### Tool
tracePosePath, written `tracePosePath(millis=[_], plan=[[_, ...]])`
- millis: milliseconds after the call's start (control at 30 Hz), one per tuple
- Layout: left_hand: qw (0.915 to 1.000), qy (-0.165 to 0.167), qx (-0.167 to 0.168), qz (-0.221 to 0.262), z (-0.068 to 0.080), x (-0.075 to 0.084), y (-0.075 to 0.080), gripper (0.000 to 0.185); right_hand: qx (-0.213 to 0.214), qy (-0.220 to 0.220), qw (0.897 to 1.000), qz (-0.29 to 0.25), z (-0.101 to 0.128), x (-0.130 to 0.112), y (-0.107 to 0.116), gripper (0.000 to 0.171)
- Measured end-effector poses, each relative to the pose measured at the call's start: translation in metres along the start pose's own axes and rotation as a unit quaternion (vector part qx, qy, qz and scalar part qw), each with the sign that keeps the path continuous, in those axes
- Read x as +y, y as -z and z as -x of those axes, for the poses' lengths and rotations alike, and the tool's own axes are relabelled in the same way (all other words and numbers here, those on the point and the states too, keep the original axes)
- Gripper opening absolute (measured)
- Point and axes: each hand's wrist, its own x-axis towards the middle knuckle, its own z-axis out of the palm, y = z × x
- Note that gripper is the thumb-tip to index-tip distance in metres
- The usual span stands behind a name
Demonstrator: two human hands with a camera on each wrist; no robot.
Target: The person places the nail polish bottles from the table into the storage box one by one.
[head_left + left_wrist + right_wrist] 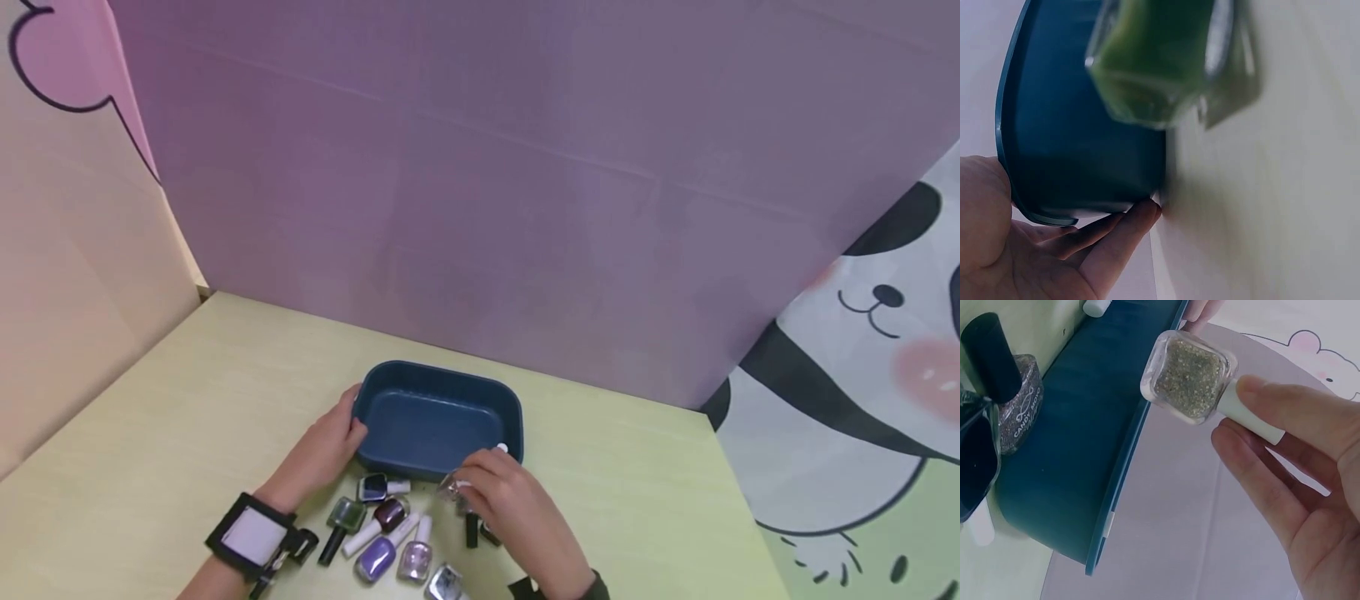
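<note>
- Nearest the camera, a cluster of nail polish bottles [382,533] lies on the pale table [187,400], mostly tipped on their sides within easy reach of both hands.
- Just beyond, the right hand [510,508] pinches a glitter polish bottle [1190,378] by its white cap, thumb and fingers curled round it, lifted at the near rim of the blue tray [438,417] — probably poised to go in.
- The left hand [322,454] rests against the tray's left wall, fingers relaxed along it, seemingly steadying it so it won't slide.
- A green bottle [1166,56] lies blurred close to the left wrist camera.
- Behind, a purple backdrop [487,167] closes the scene.
</note>
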Motion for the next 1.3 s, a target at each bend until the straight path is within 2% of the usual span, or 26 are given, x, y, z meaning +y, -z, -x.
tracePosePath(millis=[367, 667, 1300], plan=[[1.0000, -0.004, 0.005, -0.005, 0.001, 0.000, 0.002, 0.061, 0.025, 0.000, 1.000, -0.010, -0.001, 0.003, 0.000, 0.012], [1.0000, -0.003, 0.006, -0.002, 0.001, -0.001, 0.002, 0.061, 0.028, -0.009, 1.000, -0.010, -0.002, 0.003, 0.001, 0.012], [0.9999, -0.005, 0.008, -0.001, -0.001, 0.001, 0.000, 0.060, 0.059, -0.007, 0.998, 0.023, 0.000, 0.015, 0.000, 0.022]])
